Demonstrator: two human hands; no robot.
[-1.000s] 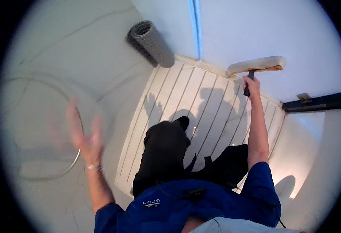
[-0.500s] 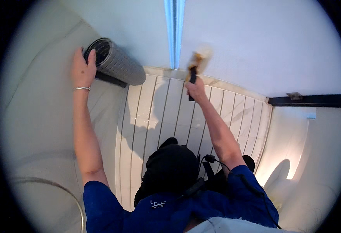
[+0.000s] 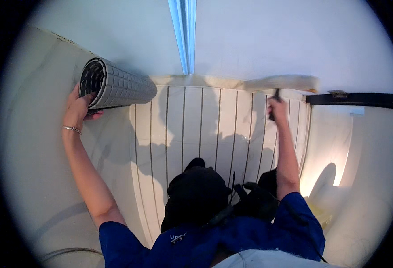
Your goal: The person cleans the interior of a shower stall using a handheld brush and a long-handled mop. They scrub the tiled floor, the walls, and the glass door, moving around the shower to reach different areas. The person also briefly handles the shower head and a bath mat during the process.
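Observation:
My left hand (image 3: 77, 106) grips the near end of a rolled grey mat (image 3: 127, 85), thumb inside the roll's opening and fingers underneath. The mat's outside has a brick-like grid, and its inside looks black. On the right, my right hand (image 3: 278, 110) is closed round the dark handle of what looks like a brush (image 3: 282, 83). Its wide, pale head is smeared by motion, in front of the low sill along the foot of the far wall; whether it touches the sill I cannot tell.
White floor (image 3: 210, 117) has dark parallel grooves. A light-blue metal strip (image 3: 183, 35) rises up the far wall. At right, a dark bar (image 3: 355, 101) with a metal fitting juts out. A curved hose (image 3: 71, 251) lies at lower left.
My right hand has swept the brush to the right, along the far wall's foot. My left hand and the mat have shifted left and nearer, and its fingers now reach under the roll.

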